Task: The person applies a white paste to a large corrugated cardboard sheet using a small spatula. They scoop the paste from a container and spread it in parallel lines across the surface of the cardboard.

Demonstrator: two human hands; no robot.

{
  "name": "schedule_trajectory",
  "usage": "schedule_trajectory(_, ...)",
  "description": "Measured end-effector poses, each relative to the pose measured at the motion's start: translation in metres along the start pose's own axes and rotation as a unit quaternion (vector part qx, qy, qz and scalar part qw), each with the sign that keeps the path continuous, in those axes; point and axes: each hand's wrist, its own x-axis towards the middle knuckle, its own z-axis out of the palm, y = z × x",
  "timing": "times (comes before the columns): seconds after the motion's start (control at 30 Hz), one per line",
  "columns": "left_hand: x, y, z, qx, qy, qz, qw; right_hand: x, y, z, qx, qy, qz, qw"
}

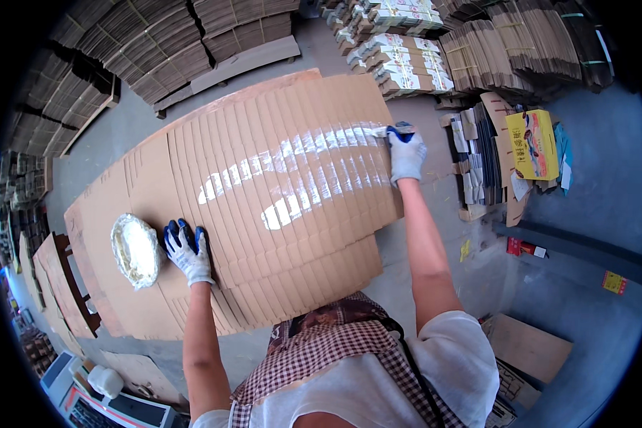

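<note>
Overlapping brown cardboard sheets (299,253) lie fanned out in front of me, their edges stepped like shingles. Two bands of wet white glue (282,212) run across those edges. My right hand (406,155), in a white and blue work glove, is closed around a brush (384,132) at the far right end of the upper band; much of its handle is hidden by the fingers. Gloved as well, my left hand (187,253) lies with fingers spread on the cardboard. Just left of it sits a plastic-lined bowl (137,250) with whitish glue inside.
Tall stacks of flat cardboard (146,46) stand on pallets at the far left. Bundled printed cartons (410,64) are piled at the far right. A yellow box (531,145) rests among cardboard pieces on the right. A keyboard (93,414) lies at the lower left.
</note>
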Motion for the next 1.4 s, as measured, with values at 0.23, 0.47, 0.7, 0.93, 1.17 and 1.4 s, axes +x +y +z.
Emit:
schedule_trajectory(0.23,0.0,-0.001,-0.001,-0.001,-0.007,-0.001,1.0,0.0,-0.015,0.027,0.003,-0.079,-0.033,0.996)
schedule_trajectory(0.47,0.003,0.0,0.002,-0.003,-0.001,0.0,1.0,0.065,0.044,-0.007,-0.058,0.049,0.022,0.997)
schedule_trajectory(0.7,0.003,0.002,0.003,-0.002,-0.002,0.007,1.0,0.063,0.042,0.005,-0.18,0.013,-0.056,0.982)
schedule_trajectory(0.93,-0.001,-0.001,0.002,-0.005,0.002,-0.001,1.0,-0.012,0.01,-0.024,-0.116,-0.079,-0.106,0.984)
schedule_trajectory(1.17,0.002,-0.001,0.0,0.008,0.008,0.001,1.0,-0.036,0.038,-0.078,-0.176,-0.02,-0.034,0.984)
schedule_trajectory(1.4,0.0,0.0,0.003,0.002,0.002,0.001,1.0,-0.088,0.057,-0.079,-0.19,-0.087,-0.106,0.972)
